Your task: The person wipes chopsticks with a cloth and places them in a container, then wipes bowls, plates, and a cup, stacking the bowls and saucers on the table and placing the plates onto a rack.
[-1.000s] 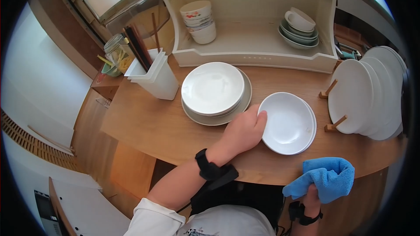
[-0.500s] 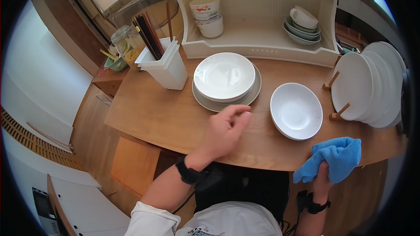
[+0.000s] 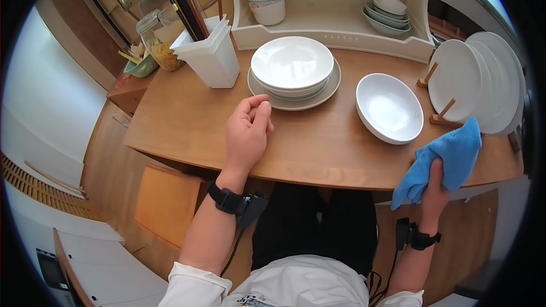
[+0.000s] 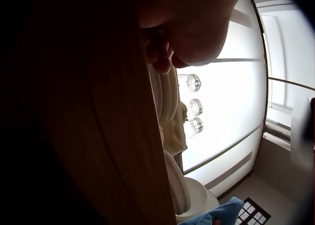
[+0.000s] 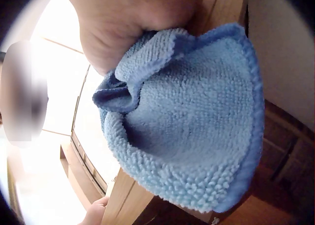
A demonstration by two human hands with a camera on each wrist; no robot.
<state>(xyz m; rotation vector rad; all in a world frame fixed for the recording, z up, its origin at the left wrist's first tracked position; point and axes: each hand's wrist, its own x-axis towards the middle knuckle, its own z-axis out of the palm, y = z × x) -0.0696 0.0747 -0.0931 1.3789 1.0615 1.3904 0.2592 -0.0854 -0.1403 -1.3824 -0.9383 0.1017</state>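
My left hand [image 3: 248,131] hovers over the front of the table, just left of the plate stack, its fingers loosely curled around nothing. In the left wrist view, the same hand [image 4: 197,35] shows dark against a bright background. My right hand [image 3: 435,187] grips a blue cloth [image 3: 449,153] at the table's front right edge. Bunched folds of the cloth [image 5: 197,111] fill the right wrist view and hide most of the fingers. A white bowl [image 3: 389,108] sits between the hands on the table. White plates [image 3: 293,62] are stacked on a wider, greyish plate [image 3: 318,98].
White plates [image 3: 455,79] stand upright in a wooden rack [image 3: 443,115] at the right. Behind is a cream shelf [image 3: 335,42] with stacked cups [image 3: 264,0] and small bowls [image 3: 387,23]. A white holder [image 3: 213,57] with chopsticks stands at the back left, near a glass jar [image 3: 162,40].
My left hand has let go of the white bowl's rim and moved left, past the front of the plates. The right hand keeps the blue cloth, now slightly farther forward. The head view has shifted.
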